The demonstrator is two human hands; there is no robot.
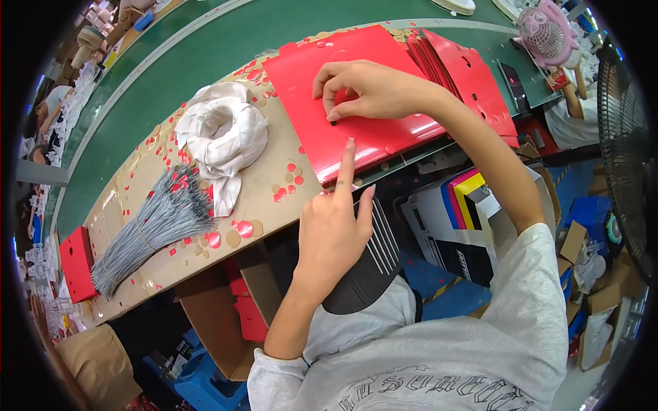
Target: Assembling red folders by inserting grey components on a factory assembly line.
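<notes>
A glossy red sheet (301, 82) lies flat on the brown work surface in front of me. Over its middle, my right hand (370, 89) bends down with thumb and fingers pinched. A small black piece (334, 123) shows at the thumb tip, partly hidden by it. My left hand (332, 236) comes in from the near edge, its index finger stretched out to touch the sheet just below that piece. The left thumb stands apart and the other fingers are curled, with nothing held. Overlapping red folded pieces (473, 75) with small cut-outs lie right of the sheet.
A white cloth roll (226, 130) and a tied bundle of thin grey cords (151, 222) lie left, among scattered red and tan discs. Cardboard boxes (223, 322) stand under the bench edge. A green belt (205, 48) runs behind; a black fan (624, 151) stands right.
</notes>
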